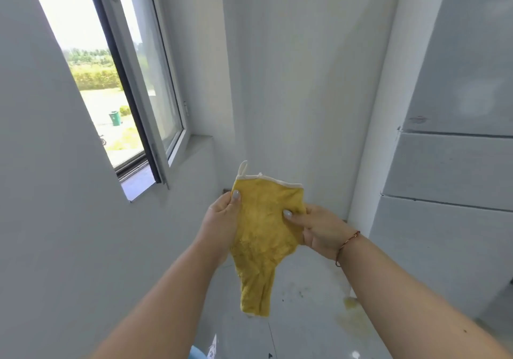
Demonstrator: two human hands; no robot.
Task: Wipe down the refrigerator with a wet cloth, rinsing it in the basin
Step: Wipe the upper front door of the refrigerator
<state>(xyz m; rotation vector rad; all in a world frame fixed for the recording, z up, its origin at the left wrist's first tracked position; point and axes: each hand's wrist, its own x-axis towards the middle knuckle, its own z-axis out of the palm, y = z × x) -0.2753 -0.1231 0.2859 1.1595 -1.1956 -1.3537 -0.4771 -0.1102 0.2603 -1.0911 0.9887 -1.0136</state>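
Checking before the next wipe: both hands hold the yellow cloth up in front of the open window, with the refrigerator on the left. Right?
Not quite. The head view shows the refrigerator on the right, not the left. Left hand and right hand do grip the yellow cloth; the open window is on the left.

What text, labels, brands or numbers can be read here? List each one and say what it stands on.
No readable text in this view.
Round mark on the refrigerator: blurred, unreadable.
Scrap on the floor, maybe printed: too small to read.
Yellow cloth, held by left hand and right hand: no label.
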